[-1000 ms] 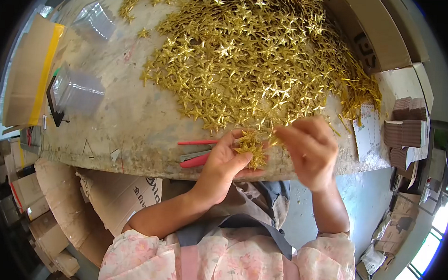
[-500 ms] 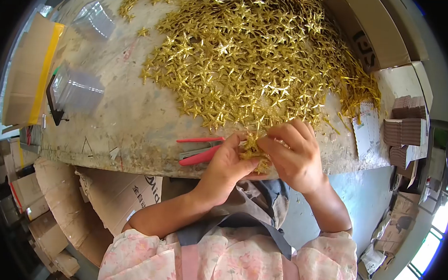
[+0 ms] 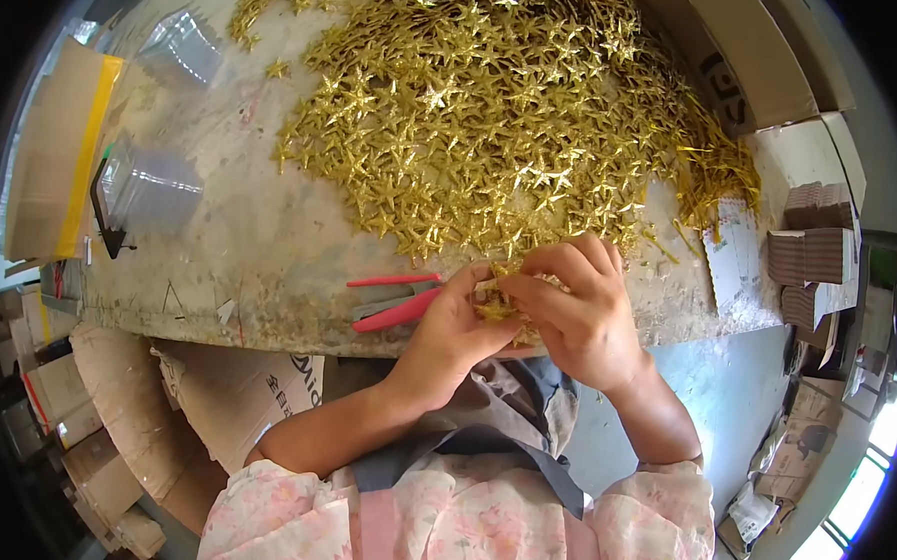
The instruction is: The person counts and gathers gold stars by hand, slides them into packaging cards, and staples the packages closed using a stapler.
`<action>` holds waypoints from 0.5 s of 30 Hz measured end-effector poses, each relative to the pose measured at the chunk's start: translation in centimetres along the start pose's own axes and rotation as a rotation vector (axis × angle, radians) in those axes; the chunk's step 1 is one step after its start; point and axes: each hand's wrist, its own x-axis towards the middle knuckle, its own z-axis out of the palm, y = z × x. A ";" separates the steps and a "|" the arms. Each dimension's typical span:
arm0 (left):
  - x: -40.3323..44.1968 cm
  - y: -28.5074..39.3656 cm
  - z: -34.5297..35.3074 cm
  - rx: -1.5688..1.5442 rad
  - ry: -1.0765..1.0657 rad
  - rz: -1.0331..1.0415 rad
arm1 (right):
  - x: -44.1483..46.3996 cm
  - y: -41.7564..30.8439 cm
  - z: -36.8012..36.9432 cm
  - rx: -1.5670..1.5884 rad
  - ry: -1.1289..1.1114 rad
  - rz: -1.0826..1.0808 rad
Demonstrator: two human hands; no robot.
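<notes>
Many glittery gold stars [image 3: 455, 120] lie in a wide heap on the worktable. At the table's front edge my left hand [image 3: 451, 330] is closed around a few gold stars [image 3: 494, 304], which show between the thumb and fingers. My right hand [image 3: 582, 311] is pinched over the same stars, its fingertips touching them from the right; what exactly lies between those fingertips is hidden. Just left of my left hand lies a tool with red handles [image 3: 397, 310] and grey metal between them.
Clear plastic boxes [image 3: 157, 187] stand at the left, beside a cardboard piece with yellow tape [image 3: 59, 153]. A large carton [image 3: 743, 63] is at the back right. White cards [image 3: 732, 254] and stacked striped pieces [image 3: 808, 258] lie at the right.
My right hand has come left and down from above the table onto the stars in my left hand. The view has shifted slightly.
</notes>
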 end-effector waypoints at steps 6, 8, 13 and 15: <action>-0.3 0.1 -0.3 0.010 -0.005 0.052 | -0.8 0.3 -0.4 0.096 0.045 0.058; -0.3 0.0 -0.6 -0.002 0.002 0.022 | -1.6 0.6 -1.0 0.092 0.082 0.090; -0.3 0.0 -0.8 0.100 0.019 0.019 | -4.1 2.8 -2.7 0.022 0.273 0.346; -0.4 0.3 -0.7 0.098 0.023 0.014 | -5.3 3.9 -3.9 -0.081 0.314 0.428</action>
